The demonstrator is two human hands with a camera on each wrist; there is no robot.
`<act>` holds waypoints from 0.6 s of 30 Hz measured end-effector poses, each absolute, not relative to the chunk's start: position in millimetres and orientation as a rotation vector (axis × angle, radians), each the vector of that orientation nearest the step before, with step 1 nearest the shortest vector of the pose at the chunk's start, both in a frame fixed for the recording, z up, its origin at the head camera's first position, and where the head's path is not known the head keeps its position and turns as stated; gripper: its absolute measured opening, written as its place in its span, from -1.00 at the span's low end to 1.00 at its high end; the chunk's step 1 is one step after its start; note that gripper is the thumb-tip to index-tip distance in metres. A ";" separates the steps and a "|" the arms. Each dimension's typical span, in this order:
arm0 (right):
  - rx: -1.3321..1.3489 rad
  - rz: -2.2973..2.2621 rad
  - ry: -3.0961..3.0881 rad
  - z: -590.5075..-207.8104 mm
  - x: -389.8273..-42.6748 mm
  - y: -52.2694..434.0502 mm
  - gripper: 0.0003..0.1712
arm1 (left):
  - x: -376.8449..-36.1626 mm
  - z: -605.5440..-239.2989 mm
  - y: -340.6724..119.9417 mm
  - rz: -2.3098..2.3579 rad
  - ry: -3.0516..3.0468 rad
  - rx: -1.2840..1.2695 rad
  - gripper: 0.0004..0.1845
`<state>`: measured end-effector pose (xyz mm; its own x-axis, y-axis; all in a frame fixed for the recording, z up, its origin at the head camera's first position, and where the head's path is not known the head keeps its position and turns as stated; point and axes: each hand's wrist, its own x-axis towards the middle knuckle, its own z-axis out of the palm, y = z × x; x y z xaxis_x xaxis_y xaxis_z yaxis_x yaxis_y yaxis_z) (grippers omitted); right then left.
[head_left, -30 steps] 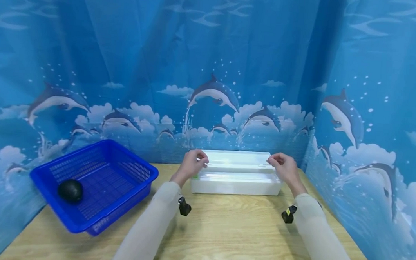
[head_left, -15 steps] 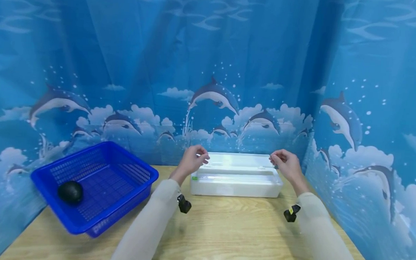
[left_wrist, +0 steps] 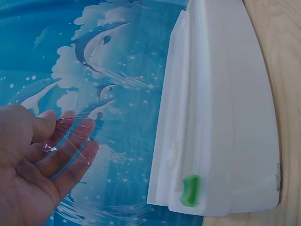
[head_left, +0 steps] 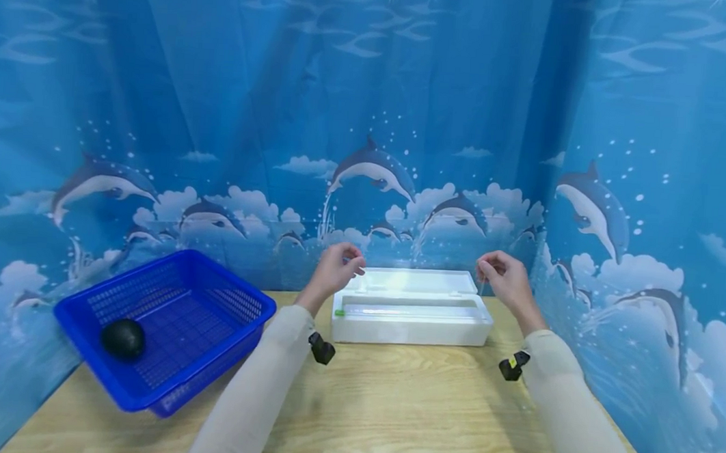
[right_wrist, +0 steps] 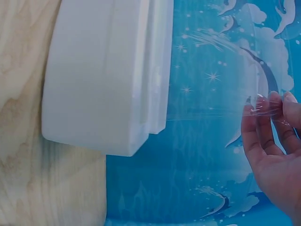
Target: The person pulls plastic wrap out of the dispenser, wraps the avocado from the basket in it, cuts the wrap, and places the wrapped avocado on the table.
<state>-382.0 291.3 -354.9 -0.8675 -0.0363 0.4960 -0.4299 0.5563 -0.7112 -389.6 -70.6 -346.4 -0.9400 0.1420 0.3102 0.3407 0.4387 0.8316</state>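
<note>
A thin, clear sheet of cling film [left_wrist: 75, 128] is pinched between the thumb and fingers of my left hand [head_left: 332, 271]. Its other end, a gathered strip of cling film [right_wrist: 266, 112], is pinched in my right hand [head_left: 506, 282]. Both hands are raised above the back corners of a white cling film dispenser [head_left: 411, 332], one at each side. The dispenser's lid [head_left: 415, 280] stands open at the back. A green slider [left_wrist: 190, 190] sits at the dispenser's left end. In the head view the film between the hands is almost invisible.
A blue plastic basket [head_left: 191, 375] stands on the left of the wooden table [head_left: 390, 406], with a dark avocado-like fruit [head_left: 123, 338] inside. A blue dolphin-print curtain [head_left: 270, 112] hangs behind the table and along both sides.
Both hands have risen a little from the dispenser, the right one also shifting slightly right. The dispenser and basket stay in place on the table.
</note>
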 end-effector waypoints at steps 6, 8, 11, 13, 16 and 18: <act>0.379 1.255 -2.349 -347.6 -380.1 290.7 -0.69 | -387.7 -335.7 -69.9 -1.497 -2.467 -0.443 -0.90; 0.372 1.254 -2.344 -344.9 -380.1 290.2 -0.69 | -388.0 -332.4 -69.9 -1.483 -2.463 -0.439 -0.91; 0.368 1.265 -2.321 -340.6 -380.2 288.7 -0.69 | -388.2 -327.7 -70.4 -1.463 -2.453 -0.451 -0.92; 0.369 1.278 -2.303 -337.6 -380.1 288.0 -0.68 | -388.0 -324.7 -70.9 -1.462 -2.448 -0.465 -0.92; 0.368 1.292 -2.287 -333.1 -379.7 287.8 -0.67 | -386.9 -319.9 -71.8 -1.474 -2.440 -0.489 -0.89; 0.362 1.297 -2.285 -330.7 -379.8 288.0 -0.67 | -385.9 -316.5 -72.4 -1.473 -2.439 -0.492 -0.86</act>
